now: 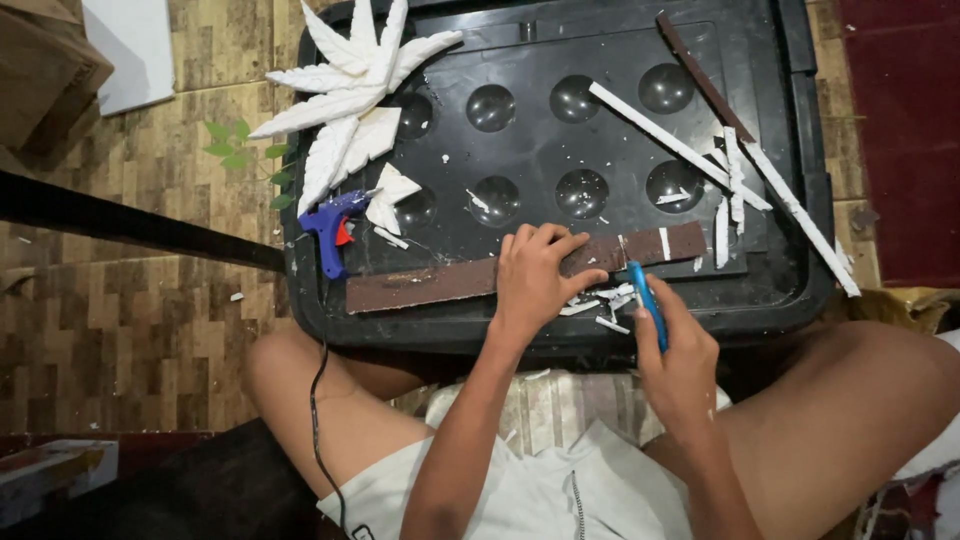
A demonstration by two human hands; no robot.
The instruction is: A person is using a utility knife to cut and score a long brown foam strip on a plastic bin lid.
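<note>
Centrally, a long brown strip [440,280] is laid on a black lid [620,130] that serves as the surface, resting across the seated person's legs. The strip's long axis runs from lower left to upper right of the frame, rising slightly toward the right. The left hand [535,275] is pressed flat on the strip near its middle, fingers [560,245] spread and bent, holding it down rather than pinching it. The right hand [680,360] is placed just below and right of the strip, fingers closed around a blue knife [648,300] whose tip points up toward the strip's lower edge, just right of the left hand. The strip therefore lies above and left of the right hand, and the left hand is the nearer one, being in contact. White offcuts [600,305] are scattered between the two hands. At upper left, white leaf shapes [345,95] overhang the lid's edge, with a blue glue gun [330,230] just below them. White sticks [690,150] lie at upper right.
</note>
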